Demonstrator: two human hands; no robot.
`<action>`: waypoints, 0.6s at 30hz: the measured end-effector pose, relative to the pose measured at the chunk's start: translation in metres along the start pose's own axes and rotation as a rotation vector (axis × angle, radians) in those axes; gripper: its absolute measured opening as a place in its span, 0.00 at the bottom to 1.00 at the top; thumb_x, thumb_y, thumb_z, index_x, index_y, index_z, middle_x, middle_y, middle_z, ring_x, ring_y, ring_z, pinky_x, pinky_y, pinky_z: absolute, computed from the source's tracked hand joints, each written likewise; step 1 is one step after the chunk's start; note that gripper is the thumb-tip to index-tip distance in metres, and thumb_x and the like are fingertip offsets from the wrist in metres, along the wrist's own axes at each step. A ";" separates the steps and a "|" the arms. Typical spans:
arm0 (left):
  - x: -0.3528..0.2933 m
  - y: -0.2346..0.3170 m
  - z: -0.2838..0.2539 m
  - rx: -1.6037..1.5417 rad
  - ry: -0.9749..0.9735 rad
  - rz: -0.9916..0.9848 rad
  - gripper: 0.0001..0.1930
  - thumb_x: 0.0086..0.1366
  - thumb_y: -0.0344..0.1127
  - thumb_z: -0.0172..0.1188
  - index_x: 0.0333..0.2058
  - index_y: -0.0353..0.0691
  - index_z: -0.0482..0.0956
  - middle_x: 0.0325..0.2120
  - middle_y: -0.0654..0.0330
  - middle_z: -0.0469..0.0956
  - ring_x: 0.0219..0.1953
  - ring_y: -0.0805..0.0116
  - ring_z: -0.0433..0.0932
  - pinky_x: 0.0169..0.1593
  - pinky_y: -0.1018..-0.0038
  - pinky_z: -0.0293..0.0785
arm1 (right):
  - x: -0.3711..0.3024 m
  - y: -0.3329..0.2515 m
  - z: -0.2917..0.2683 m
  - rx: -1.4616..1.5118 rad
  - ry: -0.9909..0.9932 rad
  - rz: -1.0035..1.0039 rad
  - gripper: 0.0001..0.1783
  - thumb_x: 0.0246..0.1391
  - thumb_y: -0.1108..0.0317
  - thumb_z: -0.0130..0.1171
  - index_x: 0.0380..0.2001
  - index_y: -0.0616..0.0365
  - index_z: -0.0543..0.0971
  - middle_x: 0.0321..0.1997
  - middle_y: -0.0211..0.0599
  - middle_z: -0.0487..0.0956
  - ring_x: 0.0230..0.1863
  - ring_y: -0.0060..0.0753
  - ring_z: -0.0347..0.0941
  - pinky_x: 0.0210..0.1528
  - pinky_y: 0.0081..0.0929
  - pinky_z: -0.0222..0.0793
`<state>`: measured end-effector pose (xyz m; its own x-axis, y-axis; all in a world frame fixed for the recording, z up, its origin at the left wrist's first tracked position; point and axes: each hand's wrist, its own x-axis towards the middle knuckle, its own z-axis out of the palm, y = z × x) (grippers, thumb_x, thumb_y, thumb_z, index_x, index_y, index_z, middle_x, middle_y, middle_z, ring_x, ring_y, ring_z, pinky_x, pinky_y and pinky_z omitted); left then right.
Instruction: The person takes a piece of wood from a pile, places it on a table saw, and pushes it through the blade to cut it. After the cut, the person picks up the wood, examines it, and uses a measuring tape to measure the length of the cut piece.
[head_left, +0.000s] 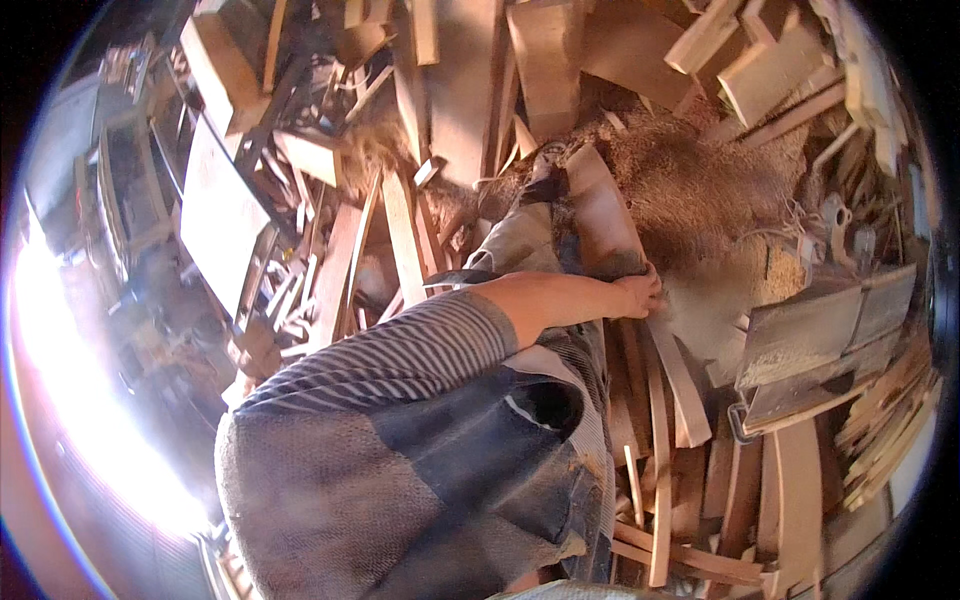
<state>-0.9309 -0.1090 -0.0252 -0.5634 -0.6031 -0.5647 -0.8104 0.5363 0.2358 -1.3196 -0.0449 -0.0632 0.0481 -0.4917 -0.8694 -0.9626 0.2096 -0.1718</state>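
My left arm, in a grey-and-black striped sleeve, crosses from the left toward the middle. My left hand (641,293) closes around the near end of a thick, short wooden board (605,212). This board slants away from me, and its far end is beside my shoe (545,165). Part of the grip is hidden behind the fingers. My right hand does not show; only a small patch of skin appears at the bottom edge below my dark apron (400,480).
Brown sawdust (715,195) is heaped beyond the board. Loose planks and offcuts crowd the far side, the left and the lower right. A white panel (220,215) leans at the left. A dusty wooden box-like piece (830,335) stands right, near stacked strips (890,410).
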 end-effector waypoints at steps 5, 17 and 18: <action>0.021 0.014 0.026 0.040 -0.010 0.056 0.32 0.69 0.36 0.64 0.69 0.64 0.66 0.78 0.66 0.40 0.73 0.40 0.53 0.70 0.31 0.59 | 0.000 -0.002 -0.012 -0.041 -0.017 -0.004 0.21 0.68 0.57 0.55 0.53 0.64 0.77 0.50 0.45 0.78 0.50 0.37 0.74 0.50 0.34 0.69; -0.005 0.005 0.037 0.001 0.113 0.026 0.35 0.62 0.33 0.71 0.66 0.62 0.69 0.79 0.66 0.38 0.75 0.43 0.51 0.73 0.38 0.54 | -0.008 0.000 -0.011 -0.023 -0.007 0.000 0.19 0.67 0.59 0.57 0.50 0.64 0.78 0.47 0.44 0.79 0.46 0.36 0.76 0.46 0.33 0.71; -0.010 0.004 0.041 -0.020 0.131 0.027 0.33 0.62 0.34 0.71 0.65 0.61 0.70 0.79 0.65 0.38 0.75 0.43 0.52 0.73 0.38 0.53 | -0.010 0.001 -0.008 -0.017 -0.006 0.003 0.19 0.67 0.59 0.57 0.50 0.64 0.78 0.47 0.44 0.80 0.46 0.36 0.76 0.46 0.33 0.71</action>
<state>-0.9221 -0.0766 -0.0506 -0.6005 -0.6608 -0.4504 -0.7967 0.5428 0.2659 -1.3232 -0.0467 -0.0512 0.0474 -0.4858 -0.8728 -0.9671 0.1963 -0.1617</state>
